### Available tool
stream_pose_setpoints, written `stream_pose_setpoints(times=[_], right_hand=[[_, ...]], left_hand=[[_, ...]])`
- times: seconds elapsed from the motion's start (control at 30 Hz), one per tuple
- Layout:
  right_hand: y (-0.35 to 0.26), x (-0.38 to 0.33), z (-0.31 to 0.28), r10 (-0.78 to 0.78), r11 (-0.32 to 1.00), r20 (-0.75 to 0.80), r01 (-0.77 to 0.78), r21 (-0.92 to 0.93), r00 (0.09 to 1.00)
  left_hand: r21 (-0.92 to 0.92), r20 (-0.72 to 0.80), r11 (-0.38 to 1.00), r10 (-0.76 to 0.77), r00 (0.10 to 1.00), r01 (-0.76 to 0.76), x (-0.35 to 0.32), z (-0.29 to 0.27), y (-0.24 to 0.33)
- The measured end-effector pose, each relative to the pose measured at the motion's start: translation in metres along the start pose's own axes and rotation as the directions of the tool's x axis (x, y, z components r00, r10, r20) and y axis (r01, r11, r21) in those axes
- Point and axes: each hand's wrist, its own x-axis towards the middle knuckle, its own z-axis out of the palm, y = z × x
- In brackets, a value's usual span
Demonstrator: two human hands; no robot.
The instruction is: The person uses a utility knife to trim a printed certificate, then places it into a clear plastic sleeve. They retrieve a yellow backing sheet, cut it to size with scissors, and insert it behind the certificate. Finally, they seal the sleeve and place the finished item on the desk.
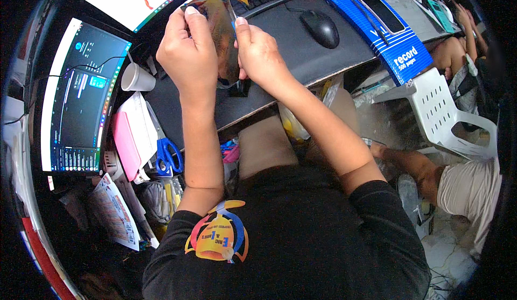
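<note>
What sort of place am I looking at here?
Probably a small office or home work corner: a lit computer screen stands at the left, and a black desk bears a computer mouse and a blue book.

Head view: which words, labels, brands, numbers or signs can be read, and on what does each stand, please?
I give places only, not the wording.
Blue book: large white lettering with a number, readable.
Black shirt: upside-down lettering in the colourful print, partly readable.
Left screen: text too small to read.
Printed sheet, lower left: too small to read.
</note>
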Motion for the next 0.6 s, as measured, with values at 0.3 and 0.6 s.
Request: stream_pose_setpoints(times=[0.3,0.6], right_hand=[[0.005,-0.003,-0.002,0.177,0.977,0.106,-0.188,0.100,0.978],[0.024,-0.006,-0.003,0.306,0.918,0.200,-0.344,0.196,0.931]], left_hand=[[0.020,-0.003,1.000,-0.004,1.000,0.004,-0.001,0.001,-0.003],[0.077,-0.028,0.996,0.050,0.998,-0.047,0.001,0.002,-0.003]])
